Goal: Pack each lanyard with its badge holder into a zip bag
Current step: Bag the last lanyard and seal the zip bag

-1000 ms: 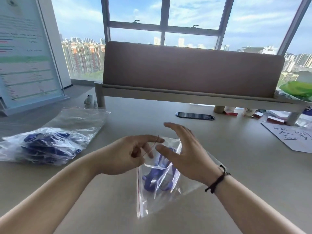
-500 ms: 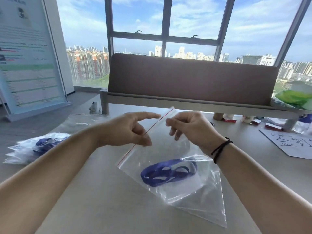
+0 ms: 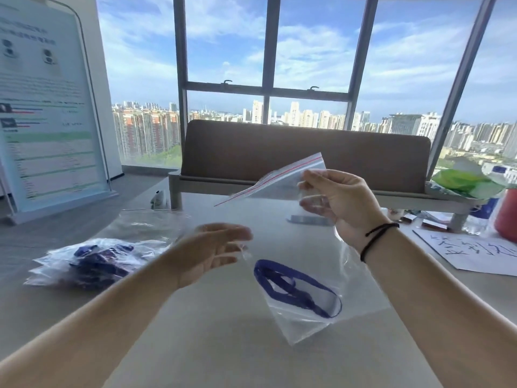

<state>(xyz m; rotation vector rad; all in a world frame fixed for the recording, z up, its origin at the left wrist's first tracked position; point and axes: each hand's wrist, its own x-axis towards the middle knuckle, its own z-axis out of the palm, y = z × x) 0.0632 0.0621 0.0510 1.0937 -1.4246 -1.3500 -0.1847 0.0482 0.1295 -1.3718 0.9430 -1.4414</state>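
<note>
A clear zip bag [image 3: 361, 292] with a red seal line hangs in the air above the table. My right hand [image 3: 340, 204] pinches it near the top right corner. Inside, at the bottom, lies a coiled blue lanyard [image 3: 296, 291] with a clear badge holder. My left hand [image 3: 216, 252], blurred, is off the bag, lower and to the left, with relaxed fingers and nothing in it. A pile of packed bags with blue lanyards [image 3: 92, 263] lies on the table at the left, next to flat empty bags [image 3: 145, 225].
A brown divider panel [image 3: 305, 155] stands across the table's far side. A white sheet with handwriting [image 3: 475, 252], a red cup [image 3: 507, 215] and small items sit at the right. A standing poster [image 3: 47, 107] is at the left. A phone [image 3: 309, 219] lies behind the bag.
My left hand has let go of the bag's seal and dropped down to the left. My right hand has lifted the bag higher by its corner, and the seal now slopes up to the right.
</note>
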